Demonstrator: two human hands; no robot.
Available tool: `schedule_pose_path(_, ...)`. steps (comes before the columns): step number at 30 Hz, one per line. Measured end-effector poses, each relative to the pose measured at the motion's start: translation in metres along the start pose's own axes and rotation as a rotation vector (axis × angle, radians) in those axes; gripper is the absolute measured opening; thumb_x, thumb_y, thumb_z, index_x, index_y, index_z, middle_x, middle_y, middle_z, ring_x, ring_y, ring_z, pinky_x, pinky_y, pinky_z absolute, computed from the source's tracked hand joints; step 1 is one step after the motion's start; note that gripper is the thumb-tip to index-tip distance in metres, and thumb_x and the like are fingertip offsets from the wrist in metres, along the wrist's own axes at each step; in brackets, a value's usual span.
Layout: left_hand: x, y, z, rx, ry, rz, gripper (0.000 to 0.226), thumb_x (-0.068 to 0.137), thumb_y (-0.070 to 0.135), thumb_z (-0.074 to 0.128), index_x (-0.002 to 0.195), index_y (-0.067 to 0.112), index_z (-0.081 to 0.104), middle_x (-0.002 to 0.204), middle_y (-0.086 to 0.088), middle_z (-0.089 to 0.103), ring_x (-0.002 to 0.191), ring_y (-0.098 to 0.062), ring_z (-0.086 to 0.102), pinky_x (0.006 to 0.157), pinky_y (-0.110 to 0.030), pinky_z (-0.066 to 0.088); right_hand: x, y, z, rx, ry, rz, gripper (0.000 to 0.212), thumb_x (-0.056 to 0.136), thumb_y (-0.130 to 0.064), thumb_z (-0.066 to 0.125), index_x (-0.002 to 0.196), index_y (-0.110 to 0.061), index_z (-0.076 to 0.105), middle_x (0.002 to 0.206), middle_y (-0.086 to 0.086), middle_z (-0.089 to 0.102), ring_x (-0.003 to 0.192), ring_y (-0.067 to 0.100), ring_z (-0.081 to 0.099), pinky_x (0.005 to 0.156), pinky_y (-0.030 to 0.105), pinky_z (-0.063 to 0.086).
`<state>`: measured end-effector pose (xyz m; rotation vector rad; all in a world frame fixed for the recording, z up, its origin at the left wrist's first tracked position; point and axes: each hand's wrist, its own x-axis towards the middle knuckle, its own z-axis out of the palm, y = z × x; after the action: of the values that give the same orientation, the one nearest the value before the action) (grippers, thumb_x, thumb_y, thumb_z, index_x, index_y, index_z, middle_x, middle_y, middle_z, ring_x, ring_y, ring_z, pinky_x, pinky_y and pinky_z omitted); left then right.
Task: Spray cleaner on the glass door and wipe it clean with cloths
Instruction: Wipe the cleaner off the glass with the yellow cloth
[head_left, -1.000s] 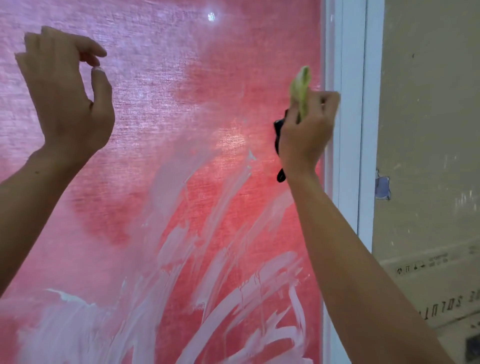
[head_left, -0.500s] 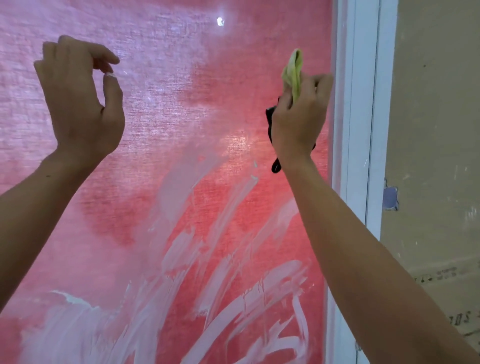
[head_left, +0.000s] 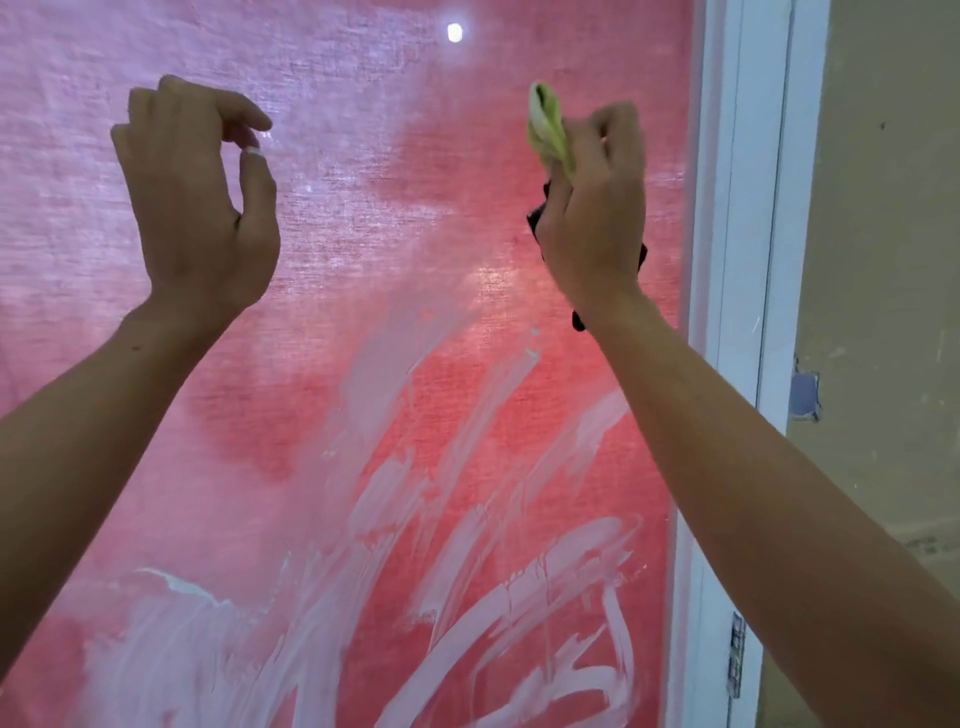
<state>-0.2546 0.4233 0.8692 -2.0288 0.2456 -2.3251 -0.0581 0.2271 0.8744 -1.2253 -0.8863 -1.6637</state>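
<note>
Hands raised at a foam-streaked glass door (head_left: 363, 467): right hand (head_left: 592, 208) clenches a green cloth (head_left: 550, 130) poking above its fingers, left hand (head_left: 197, 197) loosely curled, empty; wiping well likely means firm overlapping strokes downward through the streaks.

1. setting reads as a home interior, possibly under renovation or recently moved into.
2. a glass door (head_left: 363, 312) in a white frame (head_left: 748, 208), backed by red woven fabric and smeared with white streaks (head_left: 467, 597).
3. the beige wall (head_left: 893, 208) beside it is scuffed, with a chipped patch (head_left: 804, 395).
4. a small metal hinge (head_left: 736, 654) sits low on the frame.
</note>
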Motion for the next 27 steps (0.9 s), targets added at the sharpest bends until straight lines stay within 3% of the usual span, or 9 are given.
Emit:
schedule_pose_path(2, -0.001, -0.003, 0.0, -0.021, -0.008, 0.001, 0.048, 0.093, 0.005, 0.046, 0.107, 0.05, 0.038, 0.101, 0.03, 0.042, 0.102, -0.002, 0.043, 0.096, -0.023, 0.025, -0.017, -0.016, 0.003, 0.02, -0.025, -0.073, 0.026, 0.09, 0.011, 0.055, 0.11, 0.0, 0.07, 0.096, 0.019, 0.059, 0.087, 0.03, 0.058, 0.059, 0.016, 0.044)
schedule_pose_path(4, -0.001, -0.005, 0.001, -0.026, -0.014, -0.001, 0.048, 0.093, 0.005, 0.047, 0.106, 0.05, 0.038, 0.101, 0.029, 0.041, 0.102, 0.0, 0.043, 0.095, -0.018, 0.023, -0.047, -0.035, 0.0, 0.069, -0.119, -0.308, 0.042, 0.084, 0.02, 0.057, 0.118, -0.003, 0.068, 0.091, 0.017, 0.06, 0.081, 0.03, 0.056, 0.059, 0.023, 0.04)
schedule_pose_path(7, 0.0, -0.007, 0.0, -0.033, -0.016, -0.01, 0.046, 0.093, 0.006, 0.047, 0.106, 0.05, 0.038, 0.1, 0.029, 0.042, 0.103, 0.004, 0.042, 0.094, -0.016, 0.022, -0.063, -0.043, -0.008, 0.059, -0.264, -0.509, 0.033, 0.08, 0.021, 0.054, 0.103, 0.003, 0.069, 0.089, 0.019, 0.062, 0.076, 0.03, 0.051, 0.064, 0.032, 0.042)
schedule_pose_path(14, -0.001, -0.014, -0.001, -0.057, -0.007, 0.021, 0.045, 0.093, 0.006, 0.047, 0.105, 0.048, 0.04, 0.099, 0.028, 0.045, 0.101, 0.004, 0.044, 0.095, -0.019, 0.025, -0.031, -0.046, 0.006, -0.015, -0.044, 0.039, 0.024, 0.089, 0.008, 0.051, 0.104, 0.002, 0.069, 0.101, 0.02, 0.059, 0.09, 0.034, 0.057, 0.06, 0.025, 0.044)
schedule_pose_path(16, -0.002, -0.014, -0.001, -0.067, -0.004, 0.04, 0.041, 0.093, 0.005, 0.048, 0.106, 0.043, 0.043, 0.098, 0.028, 0.046, 0.101, 0.005, 0.045, 0.095, -0.018, 0.024, -0.05, -0.063, 0.009, 0.033, -0.064, -0.059, 0.031, 0.088, 0.014, 0.051, 0.108, 0.001, 0.07, 0.097, 0.021, 0.059, 0.085, 0.034, 0.056, 0.058, 0.031, 0.047)
schedule_pose_path(18, -0.002, -0.017, -0.001, -0.078, -0.018, 0.068, 0.03, 0.092, 0.004, 0.048, 0.104, 0.032, 0.05, 0.096, 0.029, 0.046, 0.099, 0.006, 0.045, 0.095, -0.016, 0.024, -0.076, -0.077, 0.006, 0.083, -0.157, -0.312, 0.037, 0.082, 0.021, 0.053, 0.109, 0.003, 0.072, 0.09, 0.02, 0.061, 0.077, 0.034, 0.055, 0.058, 0.035, 0.046)
schedule_pose_path(21, -0.001, -0.022, -0.005, -0.057, -0.069, 0.09, 0.02, 0.093, 0.003, 0.048, 0.1, 0.016, 0.063, 0.093, 0.03, 0.046, 0.098, 0.008, 0.045, 0.092, -0.017, 0.024, -0.082, -0.079, 0.001, 0.073, -0.29, -0.489, 0.028, 0.084, 0.02, 0.053, 0.101, 0.006, 0.071, 0.089, 0.02, 0.063, 0.075, 0.032, 0.052, 0.064, 0.034, 0.044)
schedule_pose_path(24, 0.0, -0.021, -0.011, -0.054, -0.122, 0.096, 0.019, 0.093, 0.004, 0.048, 0.102, 0.005, 0.064, 0.092, 0.03, 0.046, 0.097, 0.009, 0.044, 0.091, -0.018, 0.024, -0.057, -0.068, 0.003, 0.007, -0.233, -0.376, 0.024, 0.087, 0.018, 0.06, 0.102, 0.003, 0.072, 0.09, 0.019, 0.063, 0.081, 0.03, 0.055, 0.063, 0.025, 0.04)
schedule_pose_path(27, 0.0, -0.025, -0.022, -0.051, -0.138, 0.097, 0.019, 0.094, 0.005, 0.047, 0.102, 0.005, 0.065, 0.091, 0.029, 0.047, 0.096, 0.009, 0.045, 0.092, -0.016, 0.023, -0.031, -0.055, 0.003, -0.03, -0.084, -0.081, 0.018, 0.09, 0.011, 0.053, 0.094, 0.004, 0.068, 0.093, 0.022, 0.059, 0.084, 0.034, 0.056, 0.061, 0.035, 0.046)
